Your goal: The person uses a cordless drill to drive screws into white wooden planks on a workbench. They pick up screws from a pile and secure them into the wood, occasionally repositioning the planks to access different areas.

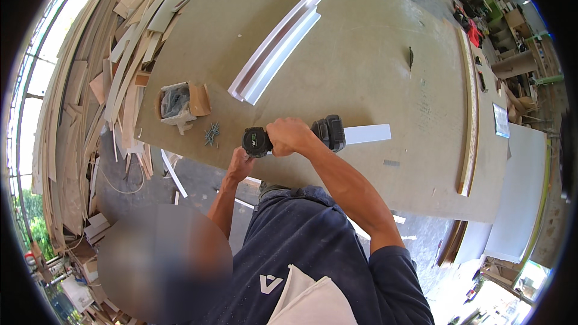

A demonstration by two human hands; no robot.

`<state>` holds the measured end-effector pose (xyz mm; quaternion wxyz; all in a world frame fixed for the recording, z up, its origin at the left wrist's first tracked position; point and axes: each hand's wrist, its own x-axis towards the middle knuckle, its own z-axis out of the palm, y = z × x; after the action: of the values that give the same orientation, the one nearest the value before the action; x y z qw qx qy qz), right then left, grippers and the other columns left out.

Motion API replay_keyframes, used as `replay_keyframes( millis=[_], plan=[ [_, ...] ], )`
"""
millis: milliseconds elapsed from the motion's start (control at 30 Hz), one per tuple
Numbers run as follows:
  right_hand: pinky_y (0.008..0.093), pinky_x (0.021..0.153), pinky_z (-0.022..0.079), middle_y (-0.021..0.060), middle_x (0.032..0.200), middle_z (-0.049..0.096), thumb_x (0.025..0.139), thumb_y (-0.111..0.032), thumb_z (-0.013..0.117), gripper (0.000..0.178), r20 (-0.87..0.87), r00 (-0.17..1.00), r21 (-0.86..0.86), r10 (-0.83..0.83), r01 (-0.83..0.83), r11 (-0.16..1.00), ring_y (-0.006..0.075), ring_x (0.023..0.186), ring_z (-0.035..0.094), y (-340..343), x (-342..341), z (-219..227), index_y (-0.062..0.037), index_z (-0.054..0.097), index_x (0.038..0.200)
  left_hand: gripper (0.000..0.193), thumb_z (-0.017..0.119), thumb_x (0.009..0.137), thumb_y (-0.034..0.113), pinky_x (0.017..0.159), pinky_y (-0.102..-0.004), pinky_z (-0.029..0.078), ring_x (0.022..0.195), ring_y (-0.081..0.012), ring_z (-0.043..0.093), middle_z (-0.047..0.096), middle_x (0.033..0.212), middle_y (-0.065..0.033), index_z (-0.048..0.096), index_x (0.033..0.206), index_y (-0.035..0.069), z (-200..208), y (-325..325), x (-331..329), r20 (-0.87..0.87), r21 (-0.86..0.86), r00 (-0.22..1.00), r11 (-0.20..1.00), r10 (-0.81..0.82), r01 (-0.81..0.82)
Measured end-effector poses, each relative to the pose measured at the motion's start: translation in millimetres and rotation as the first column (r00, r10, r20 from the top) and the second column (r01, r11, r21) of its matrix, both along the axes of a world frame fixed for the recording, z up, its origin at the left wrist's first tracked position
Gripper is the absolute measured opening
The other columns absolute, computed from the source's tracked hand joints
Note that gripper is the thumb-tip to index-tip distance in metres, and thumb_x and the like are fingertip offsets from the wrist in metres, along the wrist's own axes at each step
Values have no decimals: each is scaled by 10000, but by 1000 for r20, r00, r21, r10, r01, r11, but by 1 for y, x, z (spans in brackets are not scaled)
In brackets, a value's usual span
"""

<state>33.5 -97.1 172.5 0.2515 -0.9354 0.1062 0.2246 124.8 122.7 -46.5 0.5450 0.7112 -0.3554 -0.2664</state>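
My right hand (289, 135) is wrapped round the handle of a black cordless drill (257, 142). Its round body end points left and its battery sits to the right. Just below the drill's body, my left hand (242, 162) has its fingers drawn together at the table's near edge; the drill hides what they hold. A flat white strip (370, 134) sticks out to the right from beneath the drill. To the left lie a small heap of screws (212, 135) and an open cardboard box (174, 117) with a grey plastic bag inside.
Grooved white lengths of moulding (280, 42) lie on the large table (361, 54) beyond my hands. A long wooden strip (468, 114) runs along its right side. Offcut boards (78, 102) are stacked at the left. More strips lie on the floor (135, 186).
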Motion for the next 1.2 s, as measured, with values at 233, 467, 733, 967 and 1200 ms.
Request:
replay_keyframes(
  millis=[233,467,733,967,1200],
  plan=[
    [484,811,590,221,936,742,660,-122,702,260,-10,1000,-17,-10,10,1000,407,910,726,0,0,2,-31,755,897,192,704,765,-77,736,-401,520,891,-380,703,704,899,-223,682,947,-23,23,-5,-1,110,23,993,999,-34,32],
    [484,811,591,228,926,741,658,-115,696,259,0,1000,-23,-8,8,1000,410,904,727,2,-2,2,-28,757,894,187,692,760,-80,732,-398,518,884,-401,698,697,875,-227,681,938,-25,21,-6,-2,84,-9,996,1000,-19,20],
    [448,828,595,193,993,755,678,-140,722,260,-26,1000,-45,6,-7,999,371,964,736,3,-2,4,-65,773,922,206,668,753,-90,743,-390,522,897,-381,706,708,884,-217,687,947,-24,42,-11,-6,103,-19,995,1000,-15,17],
    [447,773,599,172,931,755,671,-140,735,255,60,997,-97,43,-37,995,353,899,743,13,-12,3,-84,763,919,409,605,788,-124,920,-354,511,1062,-264,685,703,1106,-184,638,1182,-20,56,-14,-11,-48,-62,998,997,-43,40],
    [461,756,595,167,877,748,653,-138,739,316,35,999,-79,40,-37,996,375,858,737,15,-17,-6,-64,735,960,557,604,865,-134,1046,-364,472,1247,-254,582,584,1397,-155,509,1397,2,43,-7,-13,103,2,981,987,-163,163]
  ],
)
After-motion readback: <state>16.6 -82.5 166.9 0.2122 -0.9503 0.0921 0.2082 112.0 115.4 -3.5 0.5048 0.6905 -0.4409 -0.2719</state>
